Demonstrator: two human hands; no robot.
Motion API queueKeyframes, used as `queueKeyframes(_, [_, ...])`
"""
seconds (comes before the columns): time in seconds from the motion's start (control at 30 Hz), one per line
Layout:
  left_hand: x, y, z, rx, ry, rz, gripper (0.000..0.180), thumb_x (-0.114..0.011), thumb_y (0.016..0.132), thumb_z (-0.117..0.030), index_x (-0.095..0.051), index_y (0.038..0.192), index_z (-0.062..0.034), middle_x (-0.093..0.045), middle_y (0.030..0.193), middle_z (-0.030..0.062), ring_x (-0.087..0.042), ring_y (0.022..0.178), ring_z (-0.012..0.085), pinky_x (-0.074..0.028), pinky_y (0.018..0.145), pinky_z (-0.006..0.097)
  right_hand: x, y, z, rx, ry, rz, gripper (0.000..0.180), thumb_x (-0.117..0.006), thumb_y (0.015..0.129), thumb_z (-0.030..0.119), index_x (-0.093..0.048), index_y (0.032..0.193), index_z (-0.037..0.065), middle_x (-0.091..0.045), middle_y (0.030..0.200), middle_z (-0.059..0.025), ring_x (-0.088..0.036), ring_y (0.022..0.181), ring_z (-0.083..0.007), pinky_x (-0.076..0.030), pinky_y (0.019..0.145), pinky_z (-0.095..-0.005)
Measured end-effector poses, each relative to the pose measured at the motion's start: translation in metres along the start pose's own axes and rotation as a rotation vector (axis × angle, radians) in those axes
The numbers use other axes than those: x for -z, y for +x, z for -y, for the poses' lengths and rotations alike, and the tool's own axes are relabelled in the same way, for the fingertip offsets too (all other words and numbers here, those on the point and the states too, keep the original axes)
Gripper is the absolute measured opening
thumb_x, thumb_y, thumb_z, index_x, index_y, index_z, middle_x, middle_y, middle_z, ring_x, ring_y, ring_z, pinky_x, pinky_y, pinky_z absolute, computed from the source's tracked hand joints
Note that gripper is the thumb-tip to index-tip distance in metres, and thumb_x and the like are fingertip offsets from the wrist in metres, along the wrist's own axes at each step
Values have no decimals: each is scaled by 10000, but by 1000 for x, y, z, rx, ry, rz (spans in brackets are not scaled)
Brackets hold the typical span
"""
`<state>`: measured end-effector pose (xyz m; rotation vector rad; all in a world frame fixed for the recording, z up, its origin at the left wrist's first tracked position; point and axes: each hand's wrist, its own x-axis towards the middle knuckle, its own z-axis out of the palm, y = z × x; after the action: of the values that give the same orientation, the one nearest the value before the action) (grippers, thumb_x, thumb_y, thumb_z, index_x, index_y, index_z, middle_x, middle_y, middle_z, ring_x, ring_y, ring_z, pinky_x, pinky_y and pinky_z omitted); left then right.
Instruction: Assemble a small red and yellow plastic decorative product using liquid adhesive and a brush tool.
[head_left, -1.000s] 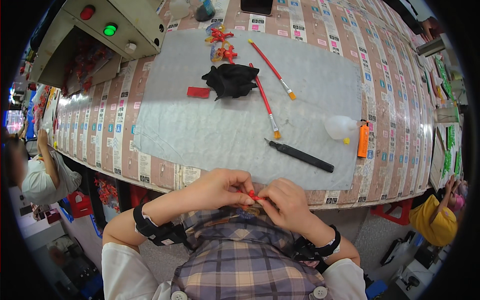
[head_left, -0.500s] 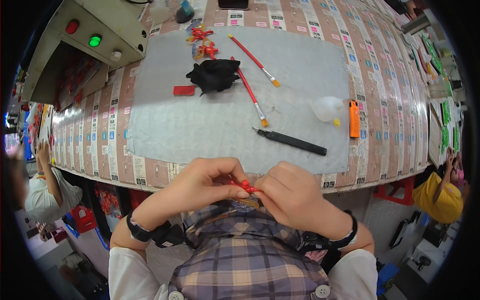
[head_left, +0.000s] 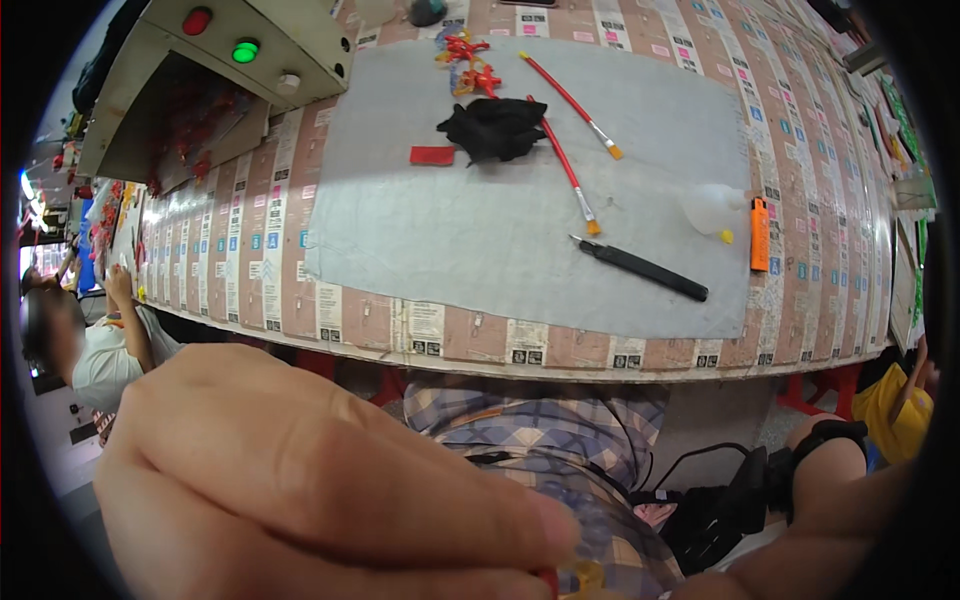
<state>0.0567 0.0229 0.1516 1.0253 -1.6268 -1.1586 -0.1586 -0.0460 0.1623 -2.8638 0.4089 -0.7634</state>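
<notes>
in the head view, the person's left hand (head_left: 310, 470) looms close at the lower left, fingers bent in; its grip is pinching a small red-and-yellow piece (head_left: 588, 577), which sits at the bottom edge in front of the plaid apron (head_left: 530, 415) and is mostly cut off from sight. the right hand (head_left: 800, 570) is at the lower right, blurred and partly out of view, so i cannot tell whether its grip is spread or pressed together.

beyond them is the worktop (head_left: 470, 335), covered in printed strips, with a grey sheet (head_left: 450, 230) laid over it. on the sheet a black-handled craft knife (head_left: 650, 272) lies slanting, its tip just beside the bristles of one red-handled brush (head_left: 566, 165); a second red-handled brush (head_left: 568, 100) lies farther back. a crumpled black cloth (head_left: 492, 130) is by the first brush's upper end, with a flat red rectangle (head_left: 432, 156) just left of it. a translucent white bottle (head_left: 705, 208) rests near the sheet's right edge, beside an orange lighter-shaped thing (head_left: 759, 235). at the left stands a cream metal box (head_left: 310, 50) with a lit green button (head_left: 245, 50).
</notes>
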Motion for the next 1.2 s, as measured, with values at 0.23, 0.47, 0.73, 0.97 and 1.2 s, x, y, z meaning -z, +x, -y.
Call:
queueKeyframes(0.23, [-4,5,-7,-71,46,1,178,-677,741,78,-556,871,73,-634,895,174,-677,773,248,-595,642,238,7,1,9,-19,-6,-4,172,-605,657,131,-554,804,58,-465,749,-47,-486,650,-178,-409,534,-323])
queueKeyframes(0.47, [-5,17,-11,-130,109,135,165,-672,757,47,-595,902,62,-636,950,187,-669,811,269,-585,652,266,5,0,10,-39,-28,10,184,-604,651,139,-559,811,59,-471,764,-45,-490,662,-176,-415,535,-326])
queueKeyframes(0.73, [7,22,-21,-109,191,294,167,-667,776,12,-640,937,48,-639,1013,201,-659,854,292,-574,664,297,11,6,18,-56,-44,3,199,-603,644,149,-566,818,60,-477,781,-44,-494,677,-173,-421,537,-329])
queueKeyframes(0.97, [-2,15,-8,-144,121,182,146,-711,732,8,-649,854,58,-655,925,217,-669,797,252,-572,623,259,13,1,21,-81,-67,-9,212,-602,639,157,-572,825,60,-482,796,-42,-498,690,-171,-427,538,-332])
queueKeyframes(1.2, [-8,-2,-3,-216,86,38,159,-720,722,-3,-663,862,48,-661,923,216,-676,761,240,-569,586,259,16,1,21,-61,-24,-12,226,-601,633,166,-578,832,61,-488,811,-41,-501,702,-169,-433,539,-334])
